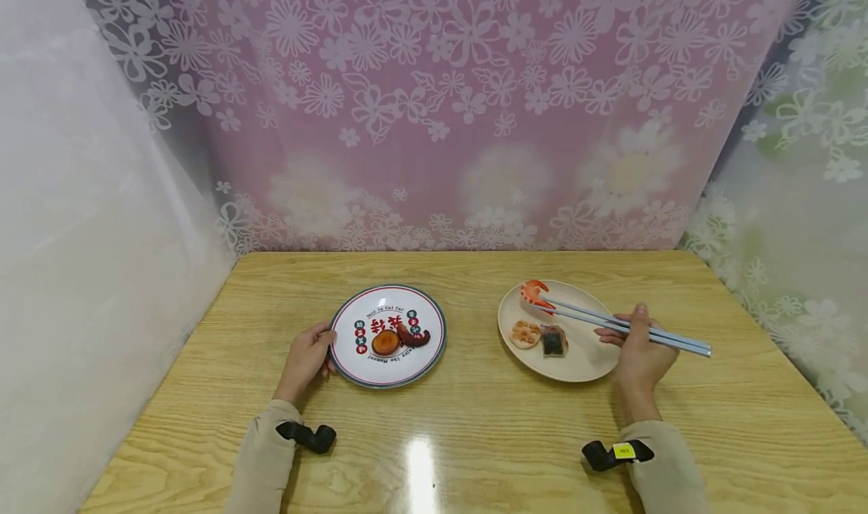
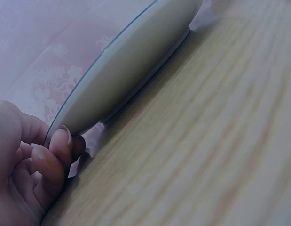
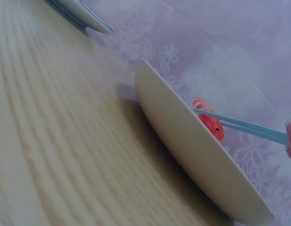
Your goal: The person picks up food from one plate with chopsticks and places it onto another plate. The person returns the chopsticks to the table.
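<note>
My left hand (image 1: 308,354) pinches the left rim of a white plate (image 1: 407,373) with a dark green edge and printed lettering. On it lie a brown round slice (image 1: 386,342) and a dark red curled tentacle (image 1: 412,336). In the left wrist view, fingers (image 2: 60,143) curl beneath the rim. My right hand (image 1: 640,352) holds light blue-grey chopsticks (image 1: 678,339) over a beige plate (image 1: 583,359). Their tips meet an orange-red shrimp (image 1: 534,292) at the far left of that plate; I cannot tell whether it is lifted. Nearby are a pale orange round piece (image 1: 525,335) and a dark-topped block (image 1: 554,341).
Both plates stand on a wooden table (image 1: 468,423), with a strip of tabletop between them. Behind hangs a pink flowered curtain (image 1: 434,122); pale sheets flank both sides. A black wrist camera (image 1: 308,436) sits on each beige sleeve.
</note>
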A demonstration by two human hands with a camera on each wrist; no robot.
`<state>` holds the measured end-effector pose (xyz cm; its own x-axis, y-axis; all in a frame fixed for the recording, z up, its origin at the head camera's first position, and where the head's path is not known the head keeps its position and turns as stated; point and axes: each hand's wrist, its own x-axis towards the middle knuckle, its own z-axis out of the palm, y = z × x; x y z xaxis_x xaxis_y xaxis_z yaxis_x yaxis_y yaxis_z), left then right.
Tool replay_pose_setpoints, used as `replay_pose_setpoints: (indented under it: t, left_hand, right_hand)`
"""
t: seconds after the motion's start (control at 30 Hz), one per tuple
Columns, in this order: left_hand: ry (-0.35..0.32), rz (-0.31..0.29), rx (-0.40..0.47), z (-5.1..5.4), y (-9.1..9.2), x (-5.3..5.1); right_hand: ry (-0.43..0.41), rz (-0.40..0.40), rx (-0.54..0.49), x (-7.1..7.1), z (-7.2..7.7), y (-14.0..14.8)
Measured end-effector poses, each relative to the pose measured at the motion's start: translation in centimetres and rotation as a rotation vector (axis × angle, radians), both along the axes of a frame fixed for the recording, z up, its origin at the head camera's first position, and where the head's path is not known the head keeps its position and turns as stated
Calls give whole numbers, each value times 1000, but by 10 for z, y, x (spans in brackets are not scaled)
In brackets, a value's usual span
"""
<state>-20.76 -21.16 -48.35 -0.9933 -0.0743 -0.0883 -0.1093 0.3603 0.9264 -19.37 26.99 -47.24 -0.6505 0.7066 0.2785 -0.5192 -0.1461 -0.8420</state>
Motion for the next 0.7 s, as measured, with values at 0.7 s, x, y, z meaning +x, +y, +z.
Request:
replay_pose_setpoints:
  t: [0.7]
  left_hand:
    - [-1, -3, -12, 1, 0, 1]
  right_hand:
    - [-22, 40, -25, -1, -5, -3]
